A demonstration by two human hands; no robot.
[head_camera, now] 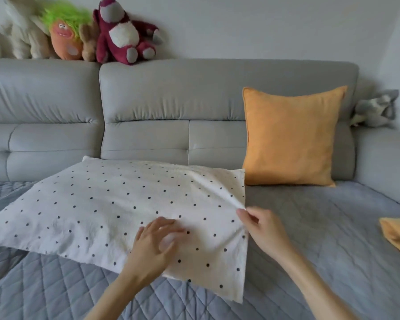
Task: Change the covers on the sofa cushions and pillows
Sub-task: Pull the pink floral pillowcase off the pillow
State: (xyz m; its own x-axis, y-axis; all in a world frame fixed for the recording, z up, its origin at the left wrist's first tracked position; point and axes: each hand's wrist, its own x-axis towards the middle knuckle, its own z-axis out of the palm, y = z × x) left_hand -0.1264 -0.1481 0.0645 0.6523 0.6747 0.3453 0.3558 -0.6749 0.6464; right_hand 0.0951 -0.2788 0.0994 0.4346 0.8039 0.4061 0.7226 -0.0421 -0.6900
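The dotted pillow lies on the sofa. The right hand pinches the cover's open end; the left hand, fingers spread, rests on it. Likely stripping the cover: next, pull it off.

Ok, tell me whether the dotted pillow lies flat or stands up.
Flat: the dotted pillow lies on the sofa seat, unlike the upright orange cushion.

Home living rm, grey sofa, plush toys on backrest, orange cushion
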